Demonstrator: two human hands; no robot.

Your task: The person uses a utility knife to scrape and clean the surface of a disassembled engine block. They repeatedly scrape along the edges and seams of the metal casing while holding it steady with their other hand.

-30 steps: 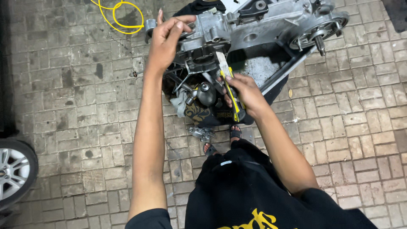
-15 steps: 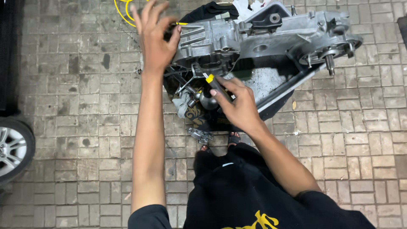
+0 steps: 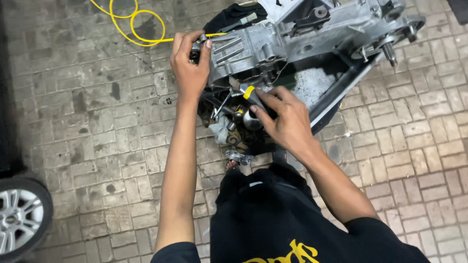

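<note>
Nearest, the right hand (image 3: pixel 285 117) is curled around a black tool with a yellow band (image 3: pixel 251 95), pressed in under the grey cast-metal engine casing (image 3: pixel 292 36), which lies on the brick-paved floor (image 3: pixel 97 112). Further out, the left hand (image 3: pixel 190 63) pinches the casing's left end, fingers closed on a small fitting; a yellow cable (image 3: pixel 129 29) coils beyond.

Engine casing (image 3: pixel 273 41) matt cast metal (paving (image 3: pixel 97 122) rough).
</note>
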